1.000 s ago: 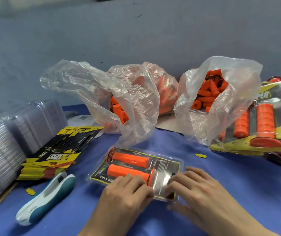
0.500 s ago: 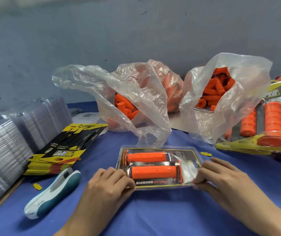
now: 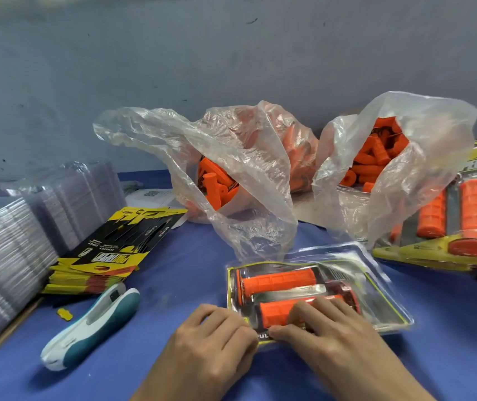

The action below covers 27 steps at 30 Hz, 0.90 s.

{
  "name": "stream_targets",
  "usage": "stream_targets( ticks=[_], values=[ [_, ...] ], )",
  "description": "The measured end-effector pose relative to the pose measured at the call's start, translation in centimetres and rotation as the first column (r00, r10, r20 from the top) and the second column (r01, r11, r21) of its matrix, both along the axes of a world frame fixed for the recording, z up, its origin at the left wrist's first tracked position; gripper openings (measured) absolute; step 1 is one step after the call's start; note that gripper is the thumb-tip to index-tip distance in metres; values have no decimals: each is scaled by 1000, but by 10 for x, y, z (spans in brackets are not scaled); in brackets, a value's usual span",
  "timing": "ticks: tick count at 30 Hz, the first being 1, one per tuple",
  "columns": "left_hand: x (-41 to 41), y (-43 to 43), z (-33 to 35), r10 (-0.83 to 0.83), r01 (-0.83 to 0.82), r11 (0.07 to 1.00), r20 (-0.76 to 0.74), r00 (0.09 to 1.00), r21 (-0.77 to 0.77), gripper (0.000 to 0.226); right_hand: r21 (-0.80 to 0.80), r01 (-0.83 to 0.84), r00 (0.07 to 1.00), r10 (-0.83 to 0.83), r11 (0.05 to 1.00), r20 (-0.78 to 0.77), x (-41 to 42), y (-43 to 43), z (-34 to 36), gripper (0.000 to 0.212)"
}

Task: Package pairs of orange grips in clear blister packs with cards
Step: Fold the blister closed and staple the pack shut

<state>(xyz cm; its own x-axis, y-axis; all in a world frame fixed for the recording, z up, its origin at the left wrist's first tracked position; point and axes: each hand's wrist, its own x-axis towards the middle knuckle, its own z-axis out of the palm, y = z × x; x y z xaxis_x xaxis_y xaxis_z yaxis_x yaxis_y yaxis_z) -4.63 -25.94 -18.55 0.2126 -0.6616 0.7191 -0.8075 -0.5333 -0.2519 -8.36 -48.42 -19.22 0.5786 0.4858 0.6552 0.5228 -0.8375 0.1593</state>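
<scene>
Two grips, far grip (image 3: pixel 278 280) and near grip (image 3: pixel 275 314), both orange, sit side by side in one clear blister pack (image 3: pixel 318 287) over a yellow-edged card (image 3: pixel 376 305). The pack lies flat on the blue surface (image 3: pixel 179 273), centre-right, right in front of the person. Far grip in full view, near grip partly under the right hand (image 3: pixel 330 334). Right hand lies on the pack, fingers fairly straight over the near grip's bubble, thumb down on the pack's near edge, grasping nothing. Left hand (image 3: pixel 214 340) at the pack's near-left corner, fingers bent, tips against the edge just beside the right thumb; pinching or only pressing, cannot tell. Left of the hands a white and teal handheld tool (image 3: pixel 92 322) on the surface, a stack of yellow-black cards (image 3: pixel 107 256) behind it, stacks of empty clear shells (image 3: pixel 14 241) at far left. Behind the pack two open plastic bags holding loose orange grips, left bag (image 3: pixel 240 157) and right bag (image 3: pixel 422 146). Finished packs (image 3: pixel 463 241) piled at the right edge, beside the right bag
</scene>
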Motion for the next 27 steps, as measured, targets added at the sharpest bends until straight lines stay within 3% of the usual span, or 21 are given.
stream_targets(
  ticks=[5,8,9,11,13,15,18,23,27],
  values=[
    [12,19,1,25,-17,997,-112,993,72,8,90,-98,982,111,991,-156,3,1,2,30],
    [21,36,1,142,-119,983,-168,976,139,20,124,-111,978,131,986,-160,1,4,0,20],
    [21,38,0,165,-140,984,-255,953,112,26,127,-123,979,141,984,-146,-1,6,-1,13],
    [18,33,1,110,-207,973,-589,801,-101,32,149,-118,979,140,982,-147,-4,9,-1,23],
    [15,20,3,-144,-419,827,-861,487,-375,22,160,-115,979,139,980,-147,-8,11,-2,28],
    [18,11,8,-355,-619,676,-913,202,-400,14,160,-115,980,139,980,-143,-10,12,-2,27],
    [23,9,19,-448,-599,729,-892,-53,-331,22,169,-120,982,142,978,-125,-9,13,-2,24],
    [28,11,25,-432,-523,811,-871,-234,-261,28,182,-157,975,182,971,-129,-8,13,-4,22],
    [33,10,28,-385,-505,837,-882,-272,-210,24,175,-167,973,190,970,-128,-9,12,-4,19]
  ],
)
